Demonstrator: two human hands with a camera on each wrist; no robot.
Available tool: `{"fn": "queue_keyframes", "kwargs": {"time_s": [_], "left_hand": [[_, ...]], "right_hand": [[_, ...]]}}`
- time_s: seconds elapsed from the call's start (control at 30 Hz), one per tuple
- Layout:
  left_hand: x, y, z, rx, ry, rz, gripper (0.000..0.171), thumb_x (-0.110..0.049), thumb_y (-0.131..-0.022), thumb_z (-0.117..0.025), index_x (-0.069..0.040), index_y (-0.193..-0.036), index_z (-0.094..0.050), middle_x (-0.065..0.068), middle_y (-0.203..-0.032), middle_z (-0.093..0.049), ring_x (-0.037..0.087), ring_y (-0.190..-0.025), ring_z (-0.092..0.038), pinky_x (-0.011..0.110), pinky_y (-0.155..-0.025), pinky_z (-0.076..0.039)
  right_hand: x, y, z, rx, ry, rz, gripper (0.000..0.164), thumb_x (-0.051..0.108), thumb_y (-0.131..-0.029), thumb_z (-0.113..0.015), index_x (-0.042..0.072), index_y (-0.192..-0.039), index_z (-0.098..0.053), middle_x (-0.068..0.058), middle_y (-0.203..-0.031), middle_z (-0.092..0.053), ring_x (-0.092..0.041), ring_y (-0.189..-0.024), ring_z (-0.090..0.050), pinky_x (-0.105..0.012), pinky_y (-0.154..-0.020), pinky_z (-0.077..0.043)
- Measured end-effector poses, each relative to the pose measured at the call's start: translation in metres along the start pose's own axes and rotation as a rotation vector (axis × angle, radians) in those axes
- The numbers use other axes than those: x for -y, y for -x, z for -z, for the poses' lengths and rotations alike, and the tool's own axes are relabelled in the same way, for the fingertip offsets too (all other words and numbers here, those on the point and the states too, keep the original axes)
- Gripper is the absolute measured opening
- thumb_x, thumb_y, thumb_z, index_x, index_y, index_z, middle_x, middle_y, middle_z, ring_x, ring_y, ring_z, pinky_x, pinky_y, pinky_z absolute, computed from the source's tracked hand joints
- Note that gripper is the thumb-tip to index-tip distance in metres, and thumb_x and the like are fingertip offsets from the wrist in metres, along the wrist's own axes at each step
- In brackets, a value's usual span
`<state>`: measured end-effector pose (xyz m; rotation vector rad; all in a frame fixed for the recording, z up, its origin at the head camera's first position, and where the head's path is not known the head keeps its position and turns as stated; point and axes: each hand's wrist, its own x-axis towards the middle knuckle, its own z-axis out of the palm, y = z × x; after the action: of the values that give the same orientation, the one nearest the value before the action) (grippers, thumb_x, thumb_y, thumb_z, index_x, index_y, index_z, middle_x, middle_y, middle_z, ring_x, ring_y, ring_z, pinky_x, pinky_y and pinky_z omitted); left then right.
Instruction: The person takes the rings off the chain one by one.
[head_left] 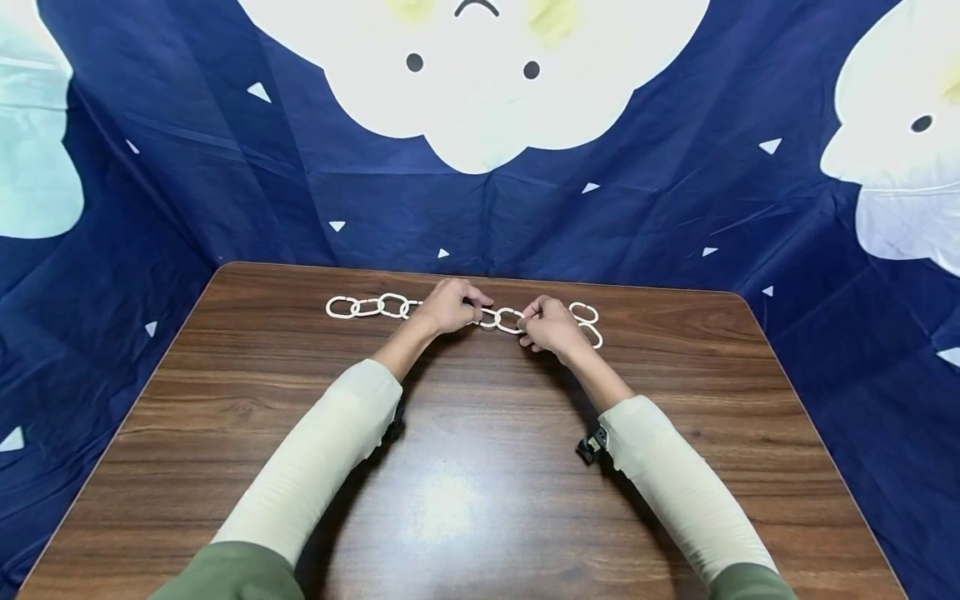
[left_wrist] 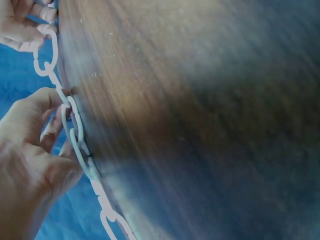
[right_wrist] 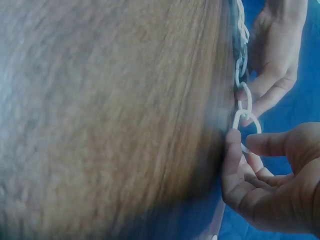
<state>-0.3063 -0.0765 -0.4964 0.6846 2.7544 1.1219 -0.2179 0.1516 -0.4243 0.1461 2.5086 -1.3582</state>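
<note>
A chain of white oval plastic links lies along the far part of the table. My right hand pinches the link at its right end between thumb and fingers. Mid-chain, my left hand holds the chain with bent fingers, hiding a few links in the head view. In the left wrist view, the chain passes in front of the fingers of my left hand. Two white links lie just right of my right hand, partly overlapped by it.
The brown wooden table has its far edge just beyond the hands. A dark blue cloth with white cloud shapes hangs behind and at both sides. Pale sleeves cover both forearms, with a small black device at the right wrist.
</note>
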Motion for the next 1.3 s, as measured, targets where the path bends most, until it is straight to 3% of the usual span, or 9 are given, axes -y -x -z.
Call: {"fn": "queue_keyframes", "kwargs": {"time_s": [0.23,0.5,0.73,0.9,1.03,1.17,1.3], "left_hand": [[0.005,0.001,-0.004,-0.002,-0.001,0.026,0.020,-0.011,-0.091,-0.077,-0.016,-0.104,-0.091,0.008,-0.120,-0.085,0.029,-0.126,-0.072,0.047,-0.115,-0.054],[0.010,0.002,-0.011,-0.003,-0.040,0.033,0.020,-0.013,-0.096,-0.078,-0.017,-0.111,-0.091,0.009,-0.122,-0.080,0.033,-0.126,-0.068,0.048,-0.115,-0.051],[-0.001,0.008,-0.009,-0.021,-0.011,0.069,0.013,-0.013,-0.095,-0.076,-0.016,-0.100,-0.088,0.006,-0.110,-0.077,0.029,-0.118,-0.066,0.047,-0.115,-0.050],[-0.010,0.011,-0.003,-0.024,0.012,0.060,0.019,-0.008,-0.095,-0.067,-0.014,-0.101,-0.084,0.003,-0.098,-0.079,0.023,-0.105,-0.067,0.043,-0.111,-0.049],[-0.017,0.015,0.002,-0.029,0.031,0.100,0.015,-0.010,-0.096,-0.067,-0.017,-0.100,-0.080,-0.002,-0.093,-0.077,0.021,-0.107,-0.062,0.040,-0.108,-0.047],[-0.022,0.018,0.005,-0.040,-0.002,0.115,0.009,-0.017,-0.099,-0.069,-0.020,-0.100,-0.077,-0.004,-0.091,-0.077,0.024,-0.111,-0.059,0.044,-0.107,-0.043],[-0.021,0.017,0.005,-0.024,-0.026,0.128,0.009,-0.020,-0.101,-0.068,-0.018,-0.105,-0.077,-0.003,-0.094,-0.077,0.023,-0.104,-0.064,0.044,-0.101,-0.047]], "right_hand": [[-0.002,-0.002,0.000,0.011,-0.047,0.007,0.010,0.004,-0.107,-0.067,0.001,-0.115,-0.062,-0.006,-0.097,-0.069,-0.010,-0.073,-0.074,-0.024,-0.063,-0.061],[-0.003,-0.002,-0.002,0.031,-0.093,0.040,0.012,0.001,-0.107,-0.069,-0.001,-0.116,-0.061,-0.009,-0.097,-0.073,-0.013,-0.075,-0.075,-0.025,-0.063,-0.061],[-0.001,-0.002,-0.003,0.007,-0.103,0.058,0.008,0.003,-0.112,-0.063,-0.001,-0.118,-0.061,-0.010,-0.096,-0.073,-0.018,-0.082,-0.078,-0.026,-0.067,-0.062],[0.000,-0.003,-0.003,-0.025,-0.129,0.093,0.008,0.004,-0.112,-0.063,-0.001,-0.118,-0.062,-0.010,-0.098,-0.075,-0.018,-0.083,-0.078,-0.029,-0.073,-0.066],[0.000,-0.003,-0.002,-0.042,-0.164,0.130,0.008,0.000,-0.111,-0.064,-0.003,-0.118,-0.063,-0.015,-0.101,-0.078,-0.016,-0.081,-0.077,-0.033,-0.077,-0.069],[-0.001,-0.003,-0.001,-0.058,-0.193,0.159,0.009,-0.004,-0.109,-0.062,-0.007,-0.118,-0.064,-0.019,-0.102,-0.078,-0.017,-0.081,-0.076,-0.032,-0.077,-0.069],[0.000,-0.003,0.001,-0.060,-0.223,0.164,0.012,-0.005,-0.109,-0.062,-0.010,-0.120,-0.064,-0.019,-0.102,-0.078,-0.015,-0.080,-0.076,-0.026,-0.076,-0.068]]}}
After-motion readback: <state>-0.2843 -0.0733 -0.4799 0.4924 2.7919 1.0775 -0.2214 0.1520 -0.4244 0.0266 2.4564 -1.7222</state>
